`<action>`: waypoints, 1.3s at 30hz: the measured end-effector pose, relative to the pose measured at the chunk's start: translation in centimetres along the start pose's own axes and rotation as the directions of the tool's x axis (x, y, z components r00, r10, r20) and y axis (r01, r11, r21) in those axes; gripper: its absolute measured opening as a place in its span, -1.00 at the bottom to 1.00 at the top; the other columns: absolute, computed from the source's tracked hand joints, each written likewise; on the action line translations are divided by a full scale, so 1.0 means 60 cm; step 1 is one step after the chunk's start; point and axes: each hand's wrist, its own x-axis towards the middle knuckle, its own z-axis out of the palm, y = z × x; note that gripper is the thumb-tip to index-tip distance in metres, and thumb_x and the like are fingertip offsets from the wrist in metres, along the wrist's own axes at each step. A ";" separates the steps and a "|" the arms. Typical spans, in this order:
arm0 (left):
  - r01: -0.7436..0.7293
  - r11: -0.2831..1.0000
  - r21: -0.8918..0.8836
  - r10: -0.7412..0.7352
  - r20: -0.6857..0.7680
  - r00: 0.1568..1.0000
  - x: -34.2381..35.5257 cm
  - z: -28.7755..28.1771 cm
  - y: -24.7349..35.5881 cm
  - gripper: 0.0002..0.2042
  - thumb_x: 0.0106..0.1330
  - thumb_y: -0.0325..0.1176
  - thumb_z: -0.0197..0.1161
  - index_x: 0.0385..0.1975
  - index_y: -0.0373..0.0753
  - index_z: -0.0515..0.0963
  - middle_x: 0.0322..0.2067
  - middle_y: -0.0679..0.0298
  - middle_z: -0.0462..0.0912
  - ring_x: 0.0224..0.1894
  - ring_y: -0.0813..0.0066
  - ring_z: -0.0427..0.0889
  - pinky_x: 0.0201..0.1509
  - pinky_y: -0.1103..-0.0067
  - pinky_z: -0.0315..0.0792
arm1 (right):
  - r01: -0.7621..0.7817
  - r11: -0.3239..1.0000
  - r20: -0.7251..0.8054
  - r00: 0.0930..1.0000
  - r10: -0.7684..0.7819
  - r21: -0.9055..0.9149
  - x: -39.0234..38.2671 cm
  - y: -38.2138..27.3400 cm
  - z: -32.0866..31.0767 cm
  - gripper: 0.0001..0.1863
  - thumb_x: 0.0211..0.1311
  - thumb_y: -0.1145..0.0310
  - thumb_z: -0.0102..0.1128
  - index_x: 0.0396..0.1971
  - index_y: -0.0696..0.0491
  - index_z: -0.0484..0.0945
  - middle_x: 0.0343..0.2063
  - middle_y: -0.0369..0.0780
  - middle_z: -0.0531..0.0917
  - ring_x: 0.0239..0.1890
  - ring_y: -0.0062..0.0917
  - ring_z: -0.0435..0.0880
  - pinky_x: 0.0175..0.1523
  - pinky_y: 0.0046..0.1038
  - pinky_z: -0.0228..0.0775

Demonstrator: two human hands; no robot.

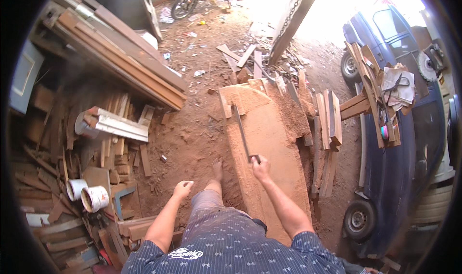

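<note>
My right hand [260, 169] is closed on one end of a long, narrow, dark bar-like tool [242, 133]; its exact kind does not show clearly. The tool slants away from me over a wide wooden workbench [276, 177] dusted with sawdust. Its far end reaches a small wooden block [237, 103] at the bench's far left corner. To the left of the bench, my left hand [183, 189] hangs in the air above the dirt ground. Its fingers are curled together, and nothing shows in them.
Sawdust [293, 115] and wood offcuts [245, 57] heap beyond the bench, near a leaning post [293, 23]. Stacked planks [120, 57] and white buckets [95, 198] stand left. Upright boards [328, 120], a cluttered stand [373, 91] and a blue vehicle [394, 163] are right.
</note>
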 end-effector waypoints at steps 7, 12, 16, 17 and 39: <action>0.335 0.910 -0.244 -0.360 -0.066 0.930 0.095 -0.104 0.031 -0.47 0.45 0.03 0.17 0.20 -0.28 0.48 -0.05 0.18 0.66 -0.30 0.46 0.67 -0.32 0.52 0.53 | 0.014 0.907 -0.071 0.996 -0.049 -0.422 0.356 0.020 -0.055 -0.74 0.32 0.39 0.12 -0.06 0.10 0.62 -0.16 0.08 0.64 -0.06 -0.01 0.62 0.07 -0.14 0.47; 0.398 0.895 -0.202 -0.419 -0.073 0.905 0.129 -0.139 0.076 -0.46 0.47 0.03 0.14 0.24 -0.28 0.43 -0.04 0.17 0.64 -0.31 0.42 0.65 -0.30 0.50 0.54 | -0.004 0.766 0.108 0.989 0.096 -0.642 0.453 0.052 -0.022 -0.60 0.29 0.29 0.19 0.10 0.07 0.54 0.17 0.03 0.46 0.20 -0.08 0.47 0.31 -0.14 0.31; 0.451 0.867 -0.213 -0.474 -0.075 0.877 0.140 -0.125 0.095 -0.47 0.47 0.02 0.14 0.21 -0.30 0.43 -0.04 0.17 0.63 -0.28 0.41 0.64 -0.28 0.49 0.55 | -0.133 0.746 -0.028 0.988 0.152 -0.653 0.480 0.075 -0.064 -0.42 0.21 0.29 0.22 0.24 0.16 0.42 0.26 0.02 0.38 0.33 -0.12 0.34 0.41 -0.11 0.20; 0.456 0.867 -0.203 -0.476 -0.066 0.877 0.144 -0.121 0.099 -0.48 0.47 0.02 0.13 0.20 -0.30 0.43 -0.04 0.18 0.63 -0.28 0.41 0.64 -0.27 0.49 0.55 | -0.194 0.743 -0.102 0.981 0.168 -0.641 0.483 0.092 -0.095 -0.39 0.20 0.31 0.22 0.27 0.18 0.39 0.26 0.02 0.38 0.34 -0.12 0.32 0.43 -0.11 0.19; 0.226 0.969 0.102 -0.230 0.030 0.973 0.117 0.001 0.177 -0.54 0.47 -0.04 0.16 0.13 -0.32 0.51 -0.07 0.16 0.67 -0.25 0.42 0.69 -0.28 0.53 0.55 | -0.247 0.910 -0.149 0.967 0.207 -0.334 0.388 0.113 -0.550 -0.60 0.08 0.14 0.36 -0.32 0.22 0.65 -0.33 0.10 0.73 -0.13 -0.22 0.75 -0.06 -0.20 0.52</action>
